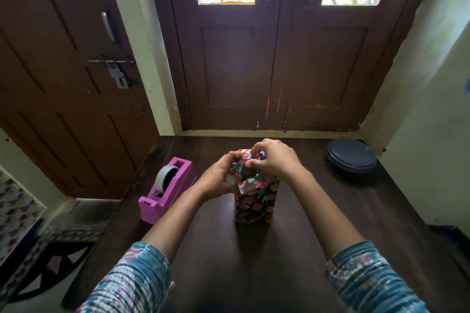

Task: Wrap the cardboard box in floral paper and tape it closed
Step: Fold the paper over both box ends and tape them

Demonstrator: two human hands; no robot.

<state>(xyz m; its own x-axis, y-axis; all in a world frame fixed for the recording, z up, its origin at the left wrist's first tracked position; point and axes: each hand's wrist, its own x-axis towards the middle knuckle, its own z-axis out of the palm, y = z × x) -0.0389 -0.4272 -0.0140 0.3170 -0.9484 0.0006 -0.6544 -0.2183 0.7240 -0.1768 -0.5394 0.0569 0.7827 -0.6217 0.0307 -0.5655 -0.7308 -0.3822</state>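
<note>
Well, the cardboard box point(254, 207) stood on end on the dark table point(318, 223), a little beyond the pink tape dispenser point(165, 193) and to its right, with floral paper point(244, 185) sheathing its sides. The left hand point(218, 178) curled round the box's upper part on the side facing the dispenser, steadying it. The right hand point(276, 160) pinched the gathered folds on top, thumb and fingers closed on the paper. It looked a light thing, tall and narrow, so likely to tip if pressed off-centre. The paper seemed thin and glossy, apt to crease, spring back or tear at the corners. I would have held it by the stiff sides and kept the folds pinned from above. One loose flap hung down the near face and looked untaped. The dispenser stood within easy reach of the left hand, with nothing between. A stack of dark plates point(352, 156) lay well apart from the dispenser, past the box towards the wall, out of the way.
</note>
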